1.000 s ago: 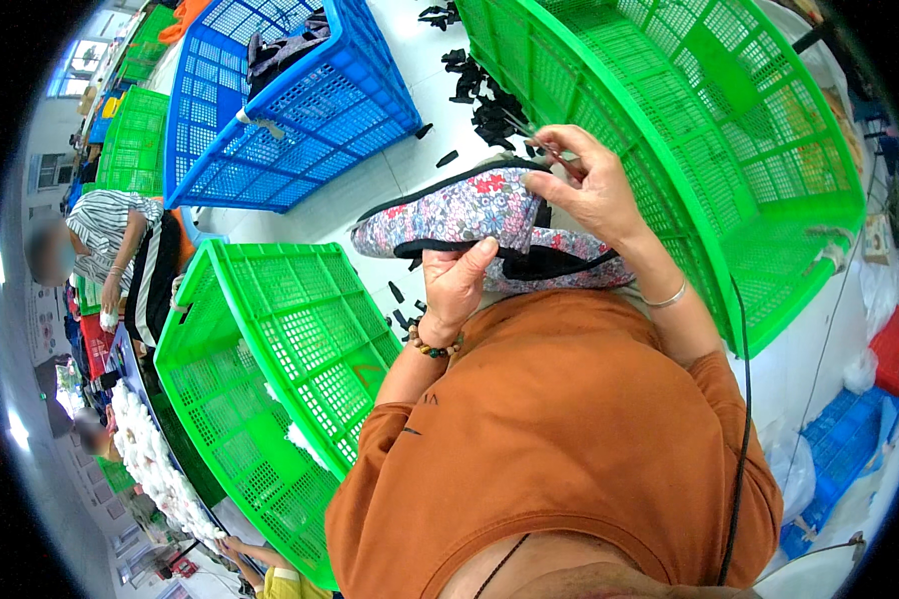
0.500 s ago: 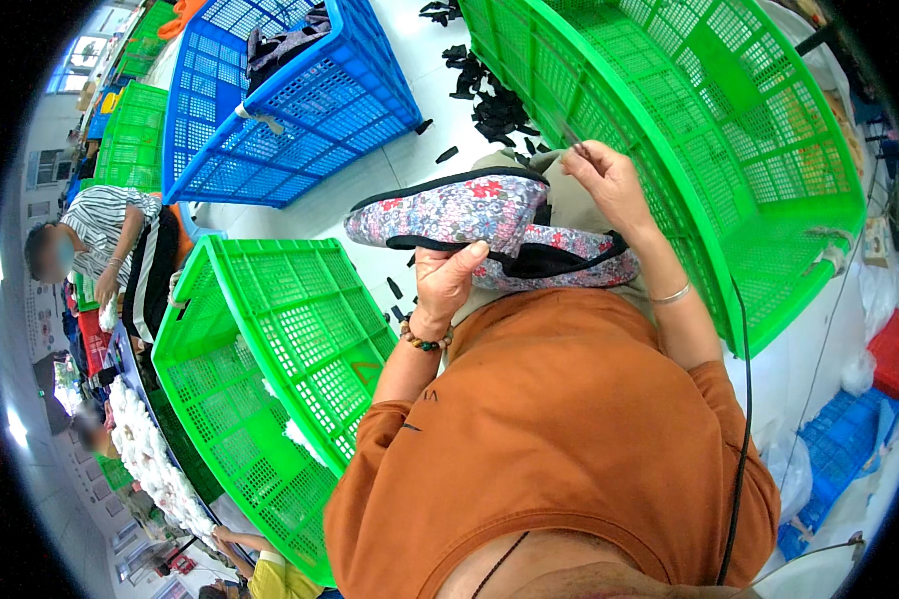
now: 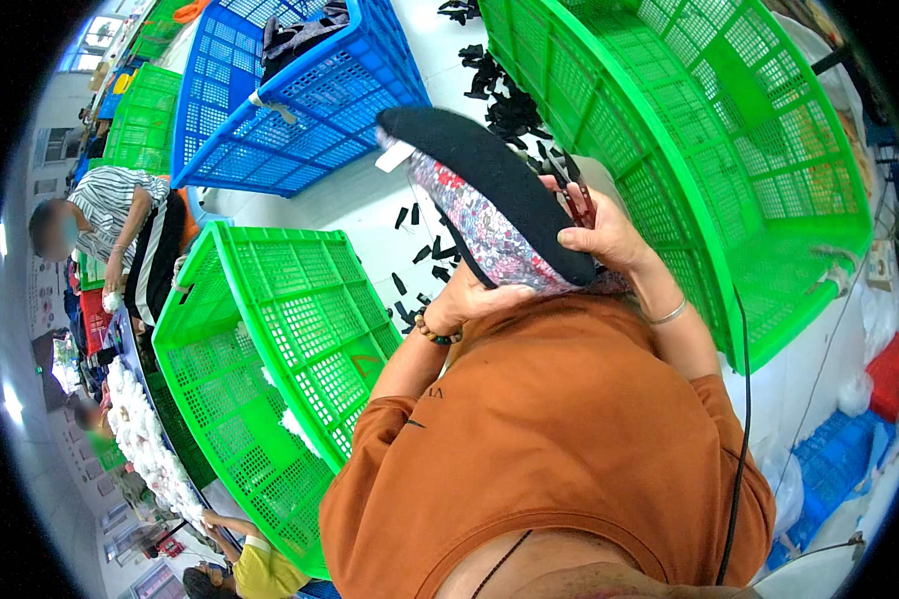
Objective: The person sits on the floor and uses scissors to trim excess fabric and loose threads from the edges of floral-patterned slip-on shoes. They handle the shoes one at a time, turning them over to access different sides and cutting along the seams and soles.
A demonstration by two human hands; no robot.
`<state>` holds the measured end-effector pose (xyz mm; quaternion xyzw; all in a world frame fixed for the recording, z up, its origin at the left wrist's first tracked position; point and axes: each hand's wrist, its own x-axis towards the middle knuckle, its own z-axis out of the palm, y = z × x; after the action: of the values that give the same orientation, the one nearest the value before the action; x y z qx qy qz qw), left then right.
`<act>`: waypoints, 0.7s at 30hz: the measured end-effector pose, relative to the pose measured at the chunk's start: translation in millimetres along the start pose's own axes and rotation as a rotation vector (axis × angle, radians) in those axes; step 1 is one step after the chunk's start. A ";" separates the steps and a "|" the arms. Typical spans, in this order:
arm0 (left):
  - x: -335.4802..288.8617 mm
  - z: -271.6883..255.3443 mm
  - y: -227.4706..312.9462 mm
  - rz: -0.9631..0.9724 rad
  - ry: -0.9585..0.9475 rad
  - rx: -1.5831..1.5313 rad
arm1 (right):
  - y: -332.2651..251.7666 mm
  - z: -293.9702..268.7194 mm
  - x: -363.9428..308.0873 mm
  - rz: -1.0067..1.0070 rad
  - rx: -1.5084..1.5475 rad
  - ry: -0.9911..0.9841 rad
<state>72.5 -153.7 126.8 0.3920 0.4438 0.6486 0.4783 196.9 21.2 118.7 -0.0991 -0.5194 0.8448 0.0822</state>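
I hold a flat floral-patterned shoe with a black sole in front of my chest, tilted up so the sole faces me and the toe points to the upper left. My left hand grips it from below at the heel end. My right hand clasps its right side, and a small dark tool shows between its fingers. A white tag hangs near the toe.
A green crate lies to my left, a large green crate to my right, a blue crate beyond. Black scraps litter the white floor. Another person sits at the far left by white pieces.
The shoe has swung from lying level with its patterned side up to tilted with the black sole facing me; both hands have kept hold and shifted with it.
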 end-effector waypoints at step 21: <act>11.3 -13.0 26.1 -0.030 0.440 0.014 | -14.8 15.8 2.2 -0.409 -0.596 0.425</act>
<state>50.7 -149.3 148.7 0.2377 0.5477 0.7082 0.3767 191.3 14.7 138.7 -0.1854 -0.7215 0.5846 0.3213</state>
